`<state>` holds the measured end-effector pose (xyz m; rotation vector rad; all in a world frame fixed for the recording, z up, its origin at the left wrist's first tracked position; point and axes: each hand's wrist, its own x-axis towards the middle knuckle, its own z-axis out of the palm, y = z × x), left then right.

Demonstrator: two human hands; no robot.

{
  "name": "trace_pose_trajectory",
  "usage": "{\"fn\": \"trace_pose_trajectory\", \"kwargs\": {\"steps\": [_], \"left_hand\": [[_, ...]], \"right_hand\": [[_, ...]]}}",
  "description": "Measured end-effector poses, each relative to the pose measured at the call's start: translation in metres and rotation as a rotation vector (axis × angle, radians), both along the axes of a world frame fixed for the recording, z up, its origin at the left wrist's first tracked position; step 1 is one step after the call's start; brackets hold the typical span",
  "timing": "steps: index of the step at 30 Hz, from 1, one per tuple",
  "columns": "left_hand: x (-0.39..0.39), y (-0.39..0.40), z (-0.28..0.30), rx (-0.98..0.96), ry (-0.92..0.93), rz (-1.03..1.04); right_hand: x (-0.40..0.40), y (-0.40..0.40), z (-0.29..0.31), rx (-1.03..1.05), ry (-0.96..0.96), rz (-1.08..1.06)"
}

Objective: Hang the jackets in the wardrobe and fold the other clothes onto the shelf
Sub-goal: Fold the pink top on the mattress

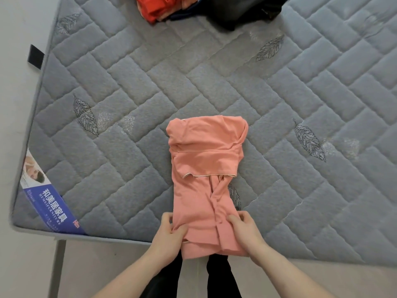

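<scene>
pink garment half folded at the near edge of the mattress

pink garment lies lengthwise on the grey quilted mattress, already doubled into a narrow strip running away from the person. its far end is bunched and folded over on itself, with a pale piped hem crossing the middle. its near end hangs a little past the near edge of the mattress, in front of the person's dark trouser legs.

both hands sit at that near end, one on each side of the strip. the left hand grasps the left edge, fingers curled in over the cloth and thumb on top. the right hand pinches the right edge where the fabric creases, fingers tucked round the fold. the garment lies between the two hands and stretches away from them; only its near corners are held, and the rest lies flat on the mattress.

at the far edge of the mattress, well apart from the hands, lies a heap of other clothes: a red-orange piece to the left and dark clothing beside it. a blue printed label sits on the near left corner of the mattress, and a black strap tab sticks out from the left side.
</scene>
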<state>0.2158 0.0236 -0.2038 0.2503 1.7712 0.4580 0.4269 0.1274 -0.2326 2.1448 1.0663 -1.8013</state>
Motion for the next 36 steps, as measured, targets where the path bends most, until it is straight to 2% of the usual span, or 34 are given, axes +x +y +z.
{"fn": "trace_pose_trajectory", "kwargs": {"steps": [3,6,9,11,15,18,22,24,27,29,31,32,36], "left_hand": [[-0.006,0.024,0.022,0.114,0.007,-0.053],[-0.016,0.058,0.033,0.293,0.060,-0.133],[-0.028,0.103,0.038,0.292,-0.047,0.015],[-0.039,0.135,0.040,0.245,-0.055,0.119],[-0.063,0.193,0.039,0.204,-0.072,0.308],[-0.077,0.225,0.025,0.175,-0.104,0.317],[-0.092,0.243,0.002,0.103,-0.076,0.250],[-0.096,0.244,-0.009,0.080,0.011,0.140],[-0.102,0.243,-0.022,0.150,0.174,-0.022],[-0.106,0.246,-0.024,0.226,0.154,0.029],[-0.109,0.248,-0.027,0.244,0.074,0.145],[-0.111,0.249,-0.030,0.235,0.082,0.166],[-0.120,0.247,-0.044,0.099,0.348,0.006]], "right_hand": [[0.001,0.027,0.015,-0.021,0.144,-0.088],[0.001,0.070,0.035,-0.135,0.358,-0.135],[-0.002,0.115,0.054,-0.250,0.553,-0.042],[-0.009,0.142,0.063,-0.206,0.579,-0.090],[-0.032,0.186,0.064,-0.211,0.489,-0.320],[-0.055,0.210,0.051,-0.171,0.407,-0.323],[-0.081,0.223,0.032,-0.094,0.218,-0.094],[-0.088,0.225,0.022,-0.044,0.115,0.090],[-0.093,0.230,0.007,0.157,-0.047,0.287],[-0.094,0.235,0.003,0.183,0.029,0.245],[-0.098,0.239,0.002,0.084,0.163,0.162],[-0.099,0.241,0.000,0.087,0.142,0.181],[-0.093,0.239,-0.014,0.345,-0.289,0.350]]}}
